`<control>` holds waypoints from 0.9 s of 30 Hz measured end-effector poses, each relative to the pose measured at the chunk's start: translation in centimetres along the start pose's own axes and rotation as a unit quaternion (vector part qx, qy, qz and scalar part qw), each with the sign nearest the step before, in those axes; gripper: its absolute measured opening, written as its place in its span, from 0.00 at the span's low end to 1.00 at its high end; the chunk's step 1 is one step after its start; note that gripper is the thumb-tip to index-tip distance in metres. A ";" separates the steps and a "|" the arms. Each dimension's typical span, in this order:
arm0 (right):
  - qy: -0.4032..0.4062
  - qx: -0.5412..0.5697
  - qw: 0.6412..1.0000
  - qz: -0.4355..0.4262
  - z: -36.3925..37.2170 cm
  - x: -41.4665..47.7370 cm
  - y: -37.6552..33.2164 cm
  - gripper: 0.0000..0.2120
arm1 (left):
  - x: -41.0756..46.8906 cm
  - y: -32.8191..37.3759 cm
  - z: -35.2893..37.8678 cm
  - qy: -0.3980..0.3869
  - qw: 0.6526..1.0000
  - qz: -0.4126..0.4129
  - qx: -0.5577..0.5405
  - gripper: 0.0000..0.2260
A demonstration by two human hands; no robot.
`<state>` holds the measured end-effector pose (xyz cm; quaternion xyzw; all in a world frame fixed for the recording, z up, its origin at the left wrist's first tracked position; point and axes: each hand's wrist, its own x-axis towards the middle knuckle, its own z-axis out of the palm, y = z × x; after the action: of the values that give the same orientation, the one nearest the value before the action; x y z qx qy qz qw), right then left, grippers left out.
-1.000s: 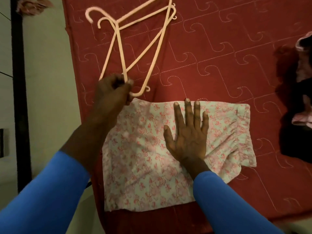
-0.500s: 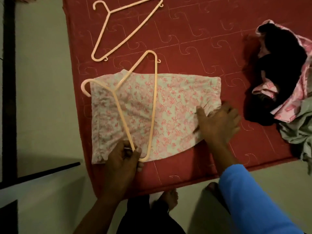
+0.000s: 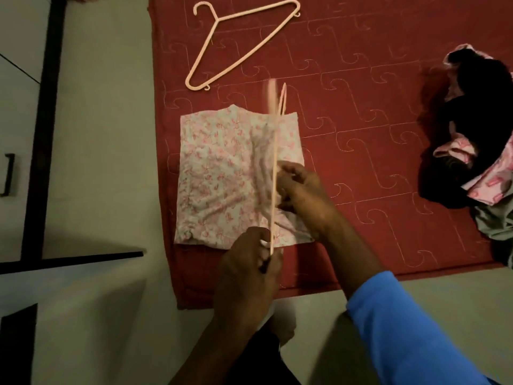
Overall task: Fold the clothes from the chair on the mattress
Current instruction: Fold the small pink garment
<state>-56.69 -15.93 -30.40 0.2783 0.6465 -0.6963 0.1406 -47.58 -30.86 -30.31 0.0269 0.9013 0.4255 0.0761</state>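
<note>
A white garment with a pink floral print [image 3: 219,176] lies folded on the red mattress [image 3: 361,107]. My left hand [image 3: 249,262] grips the near end of a pink hanger [image 3: 274,173], which stands on edge over the garment's right part. My right hand [image 3: 299,190] is beside the hanger with its fingers curled at the folded cloth; whether it grips the cloth is unclear. A second pink hanger [image 3: 238,45] lies flat on the mattress farther away.
A heap of black, pink and grey clothes [image 3: 477,151] sits at the mattress's right edge. Pale floor [image 3: 97,134] lies to the left and in front. Dark furniture edges [image 3: 47,129] stand at the left. My feet show below the mattress edge.
The garment's right side has been folded over, making it narrower. The hanger in my left hand has turned from flat to on edge. My right hand moved left to the fold.
</note>
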 end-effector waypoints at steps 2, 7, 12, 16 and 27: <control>-0.018 0.126 0.990 0.059 0.8 -0.2 0.1 0.24 | 0.0 0.0 0.7 -0.027 0.999 0.021 0.026 0.09; -0.056 0.267 0.962 0.014 -0.9 -1.8 2.2 0.42 | 0.7 -0.2 1.9 -0.120 0.990 0.051 0.063 0.16; 0.105 0.234 0.966 -0.039 -3.7 -1.5 4.0 0.14 | 3.9 -0.3 1.1 0.093 0.995 -0.011 0.047 0.25; 0.214 0.115 0.969 -0.044 -5.1 -0.4 5.3 0.14 | 9.6 -1.3 0.9 0.090 0.978 -0.185 0.021 0.34; 0.315 0.053 0.947 -0.023 -4.4 1.3 6.8 0.18 | 13.9 -0.6 0.7 0.078 0.969 -0.225 -0.060 0.18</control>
<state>-53.11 -12.25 -36.76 0.4760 0.6262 -0.6091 -0.1011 -61.20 -29.13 -32.86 -0.2149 0.8602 0.4514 0.1007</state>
